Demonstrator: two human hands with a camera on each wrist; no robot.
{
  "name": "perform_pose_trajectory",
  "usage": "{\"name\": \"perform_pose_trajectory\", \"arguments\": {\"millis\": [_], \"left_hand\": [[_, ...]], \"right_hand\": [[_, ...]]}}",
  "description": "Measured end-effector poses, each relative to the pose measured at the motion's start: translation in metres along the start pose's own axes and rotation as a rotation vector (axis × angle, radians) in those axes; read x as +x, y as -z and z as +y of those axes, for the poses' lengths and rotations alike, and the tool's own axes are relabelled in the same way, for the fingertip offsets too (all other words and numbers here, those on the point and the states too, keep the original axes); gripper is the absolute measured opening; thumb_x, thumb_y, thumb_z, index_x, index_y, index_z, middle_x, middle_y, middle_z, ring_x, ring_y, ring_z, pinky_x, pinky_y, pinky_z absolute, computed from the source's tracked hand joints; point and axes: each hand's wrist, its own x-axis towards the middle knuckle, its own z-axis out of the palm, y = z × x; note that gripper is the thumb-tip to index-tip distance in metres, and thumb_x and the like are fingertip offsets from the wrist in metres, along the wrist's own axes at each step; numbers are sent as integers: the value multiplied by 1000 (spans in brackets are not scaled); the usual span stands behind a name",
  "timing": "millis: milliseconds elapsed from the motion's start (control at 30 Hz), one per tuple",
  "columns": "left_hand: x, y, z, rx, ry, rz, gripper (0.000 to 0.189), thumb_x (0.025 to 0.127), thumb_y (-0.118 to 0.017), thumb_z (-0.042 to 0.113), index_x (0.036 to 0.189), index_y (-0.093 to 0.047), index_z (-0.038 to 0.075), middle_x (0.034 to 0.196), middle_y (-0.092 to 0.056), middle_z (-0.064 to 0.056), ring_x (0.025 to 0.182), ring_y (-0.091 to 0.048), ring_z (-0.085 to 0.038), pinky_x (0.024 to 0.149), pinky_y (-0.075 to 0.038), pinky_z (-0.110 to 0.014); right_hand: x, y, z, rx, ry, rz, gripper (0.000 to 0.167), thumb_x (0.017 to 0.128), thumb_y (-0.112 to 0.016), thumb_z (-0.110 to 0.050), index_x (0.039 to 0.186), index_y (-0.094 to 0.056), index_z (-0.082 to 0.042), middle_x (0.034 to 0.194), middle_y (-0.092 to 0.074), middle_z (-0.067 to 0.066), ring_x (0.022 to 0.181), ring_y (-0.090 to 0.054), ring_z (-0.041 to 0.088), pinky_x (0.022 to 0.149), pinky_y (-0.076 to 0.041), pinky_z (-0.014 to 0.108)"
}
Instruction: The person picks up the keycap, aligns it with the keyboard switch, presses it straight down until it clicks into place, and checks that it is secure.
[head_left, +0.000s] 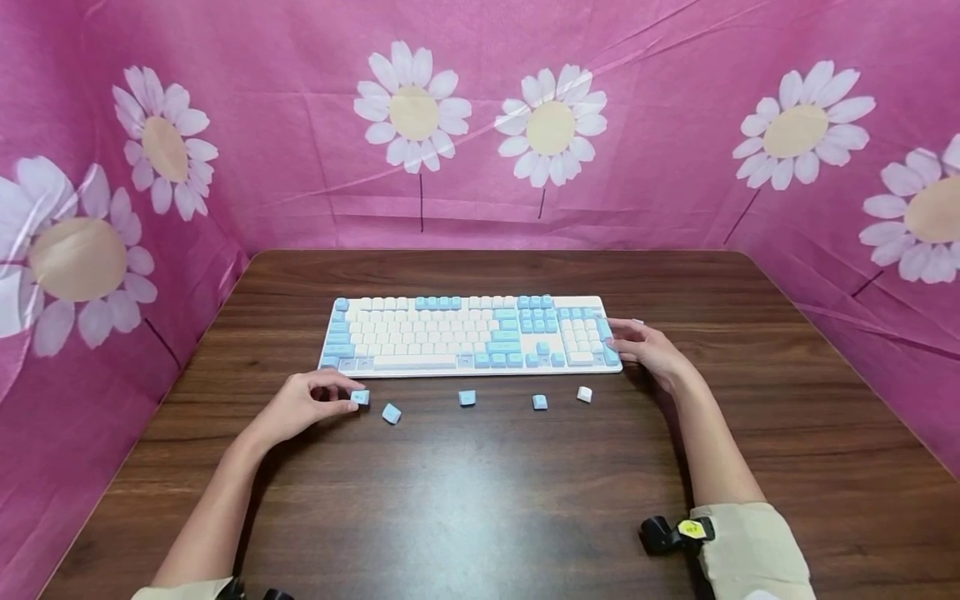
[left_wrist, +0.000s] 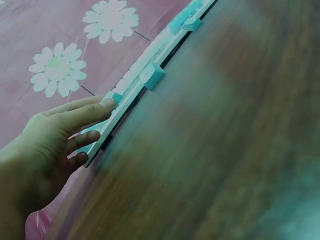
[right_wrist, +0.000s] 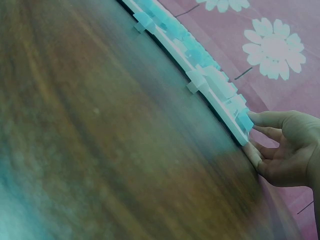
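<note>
A white and blue keyboard (head_left: 427, 362) lies flat on the table, with bare, capless spots in its front row. Just off its front left corner, my left hand (head_left: 303, 408) pinches a light blue keycap (head_left: 360, 397) between thumb and fingers; the keycap also shows at the fingertips in the left wrist view (left_wrist: 117, 97). My right hand (head_left: 651, 354) grips the keyboard's right end, index finger at the top edge and thumb low at the side, as the right wrist view of that hand (right_wrist: 287, 150) shows.
In front of the keyboard lie loose keycaps: a tilted blue keycap (head_left: 392, 413), a wider blue keycap (head_left: 467, 398), a small blue keycap (head_left: 540, 402) and a white keycap (head_left: 584, 394). Pink flowered cloth (head_left: 300, 150) hangs behind and beside the brown wooden table (head_left: 480, 500).
</note>
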Motion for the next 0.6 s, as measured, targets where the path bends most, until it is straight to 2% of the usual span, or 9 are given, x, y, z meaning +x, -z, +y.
{"name": "perform_pose_trajectory", "arguments": {"millis": [133, 200, 600], "left_hand": [[4, 1, -21, -4, 12, 19, 22, 78, -75, 13, 98, -71, 7, 78, -59, 0, 67, -49, -11, 55, -39, -25], [6, 3, -26, 0, 0, 28, 22, 78, -75, 17, 98, -71, 9, 77, -59, 1, 66, -49, -11, 55, -39, -24], [16, 13, -30, 22, -56, 76, 22, 80, -73, 16, 100, -71, 8, 87, -63, -2, 72, -53, -11, 60, -43, -23]], "right_hand": [[1, 0, 0, 7, 1, 2, 57, 91, -57, -10, 140, -31, 4, 121, -42, 23, 88, -53, 6, 78, -45, 21], [1, 0, 0, 7, 1, -1, 57, 91, -57, -10, 140, -31, 4, 121, -42, 23, 88, -53, 6, 79, -44, 21], [1, 0, 1, 2, -14, 7, 56, 92, -56, -11, 140, -31, 2, 122, -41, 22, 89, -53, 7, 78, -45, 21]]}}
